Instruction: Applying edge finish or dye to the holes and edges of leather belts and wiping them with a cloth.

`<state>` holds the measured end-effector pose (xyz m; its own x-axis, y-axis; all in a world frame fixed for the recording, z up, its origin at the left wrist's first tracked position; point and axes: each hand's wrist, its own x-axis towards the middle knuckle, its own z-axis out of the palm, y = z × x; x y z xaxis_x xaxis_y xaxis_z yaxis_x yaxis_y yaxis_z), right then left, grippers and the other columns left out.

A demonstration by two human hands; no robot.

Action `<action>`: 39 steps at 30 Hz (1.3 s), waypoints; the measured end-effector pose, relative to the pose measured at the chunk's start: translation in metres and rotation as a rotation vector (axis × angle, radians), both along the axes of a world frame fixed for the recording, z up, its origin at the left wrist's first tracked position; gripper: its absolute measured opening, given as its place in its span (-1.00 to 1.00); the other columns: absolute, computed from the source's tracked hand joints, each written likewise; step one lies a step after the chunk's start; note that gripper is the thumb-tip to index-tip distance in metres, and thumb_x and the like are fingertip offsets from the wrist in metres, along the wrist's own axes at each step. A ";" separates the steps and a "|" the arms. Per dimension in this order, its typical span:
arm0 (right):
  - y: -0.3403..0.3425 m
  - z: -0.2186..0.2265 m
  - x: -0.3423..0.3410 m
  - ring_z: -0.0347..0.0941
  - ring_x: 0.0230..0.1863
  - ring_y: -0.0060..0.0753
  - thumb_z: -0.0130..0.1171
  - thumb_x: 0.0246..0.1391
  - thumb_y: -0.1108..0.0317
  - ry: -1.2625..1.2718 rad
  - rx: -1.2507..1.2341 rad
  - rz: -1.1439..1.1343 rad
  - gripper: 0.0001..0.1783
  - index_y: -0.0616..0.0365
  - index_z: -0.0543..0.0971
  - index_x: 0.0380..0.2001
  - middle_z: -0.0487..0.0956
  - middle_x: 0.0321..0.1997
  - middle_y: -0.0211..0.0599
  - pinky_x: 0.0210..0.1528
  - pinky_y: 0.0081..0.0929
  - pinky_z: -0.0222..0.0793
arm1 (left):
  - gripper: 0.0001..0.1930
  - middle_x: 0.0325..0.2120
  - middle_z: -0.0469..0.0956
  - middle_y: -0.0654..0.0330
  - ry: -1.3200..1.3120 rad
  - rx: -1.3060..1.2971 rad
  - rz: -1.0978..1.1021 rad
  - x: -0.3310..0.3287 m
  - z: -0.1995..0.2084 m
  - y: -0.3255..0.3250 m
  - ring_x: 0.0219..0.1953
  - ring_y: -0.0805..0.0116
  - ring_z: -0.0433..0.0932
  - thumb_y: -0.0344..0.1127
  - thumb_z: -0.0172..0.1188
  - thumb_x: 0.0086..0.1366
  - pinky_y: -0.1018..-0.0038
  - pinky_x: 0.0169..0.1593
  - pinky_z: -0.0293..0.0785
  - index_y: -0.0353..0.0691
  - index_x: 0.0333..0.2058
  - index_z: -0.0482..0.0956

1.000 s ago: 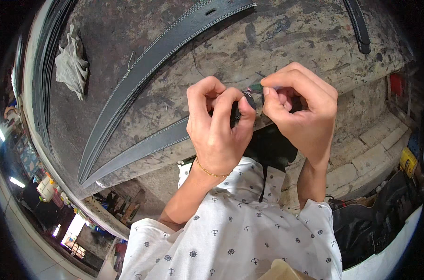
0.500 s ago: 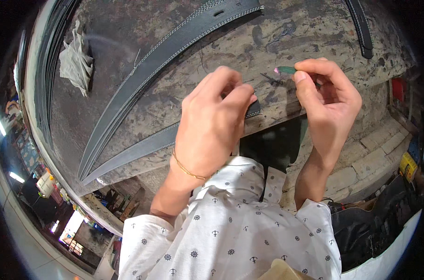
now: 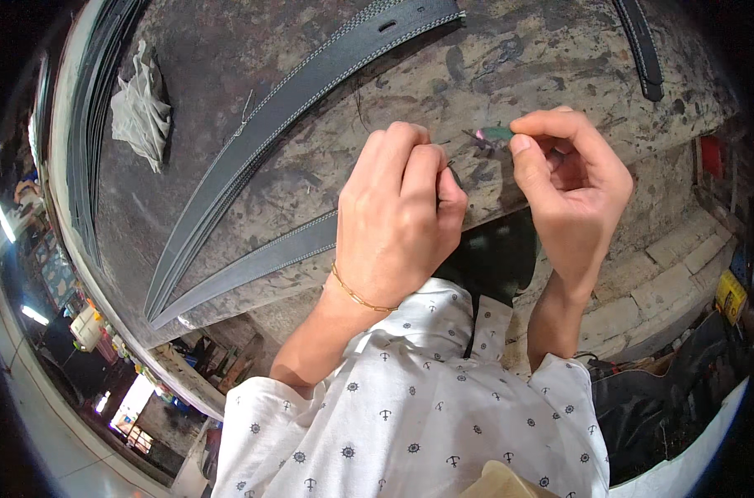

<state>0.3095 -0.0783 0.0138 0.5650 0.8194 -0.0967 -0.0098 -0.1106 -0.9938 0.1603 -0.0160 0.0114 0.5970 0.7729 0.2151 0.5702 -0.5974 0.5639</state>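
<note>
Left hand: one, back turned up, fingers curled inward; grip clenched on the end of a stitched strap, dark grey with pale edge stitching. A dark bit shows beside the thumb; the rest of the hold lies hidden behind the fingers. Gold chain bracelet at the wrist.

Right hand: one, thumb and forefinger pinching a small green object by one end, its pinkish tip directed at the left hand and apart from it (tip too blurred to identify). Location of this object: between the two hands, above the near part of the surface.

Straps, stacked: one pile, black, white double stitching, slot near the upper end, curving across the surface; its lower end meets the stitched strap's far end. A loose thread lies at its edge.

Straps, bundled: one dark sheaf, along the left edge.

Strap, single: one black piece, rounded tip, upper right.

Cloth: one pale grey rag, crumpled, between sheaf and pile.

Shirt: white, anchor-and-wheel print, worn by the person.
</note>
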 end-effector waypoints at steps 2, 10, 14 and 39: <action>-0.001 -0.003 0.000 0.36 -0.44 -0.82 0.24 0.05 0.69 -0.023 0.000 0.012 -0.90 0.31 0.64 -0.34 0.54 -0.42 -0.53 -0.42 -0.79 0.24 | -0.80 -0.35 0.54 0.08 -0.029 0.021 0.009 -0.002 -0.004 -0.002 -0.37 0.07 0.60 -0.58 0.33 -0.03 0.32 -0.30 0.55 -0.30 -0.38 0.57; -0.002 -0.013 0.000 0.36 -0.54 -0.79 0.27 -0.05 0.68 -0.365 0.046 0.174 -0.87 0.25 0.63 -0.41 0.51 -0.51 -0.48 -0.53 -0.73 0.22 | -0.79 -0.32 0.57 0.08 -0.172 0.035 0.058 -0.011 -0.015 -0.012 -0.36 0.16 0.59 -0.59 0.35 -0.02 0.40 -0.25 0.54 -0.29 -0.35 0.62; -0.003 -0.005 0.001 0.37 -0.50 -0.79 0.26 -0.01 0.67 -0.198 0.001 0.086 -0.89 0.27 0.64 -0.38 0.52 -0.49 -0.50 -0.50 -0.75 0.23 | -0.78 -0.31 0.58 0.08 -0.124 -0.004 0.057 -0.008 -0.003 -0.010 -0.34 0.13 0.61 -0.57 0.39 0.02 0.39 -0.24 0.55 -0.28 -0.31 0.65; -0.007 -0.017 -0.010 0.40 -0.56 -0.67 0.30 -0.05 0.62 -0.327 0.093 0.064 -0.89 0.25 0.63 -0.39 0.54 -0.51 -0.41 -0.54 -0.67 0.23 | -0.84 -0.43 0.56 0.12 -0.215 0.061 0.009 -0.009 -0.019 -0.004 -0.37 0.15 0.56 -0.58 0.34 0.00 0.35 -0.28 0.52 -0.30 -0.38 0.63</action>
<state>0.2992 -0.0858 -0.0028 0.5014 0.8507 0.1579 0.3151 -0.0096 -0.9490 0.1509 -0.0198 -0.0074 0.5253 0.7599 0.3830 0.4466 -0.6293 0.6360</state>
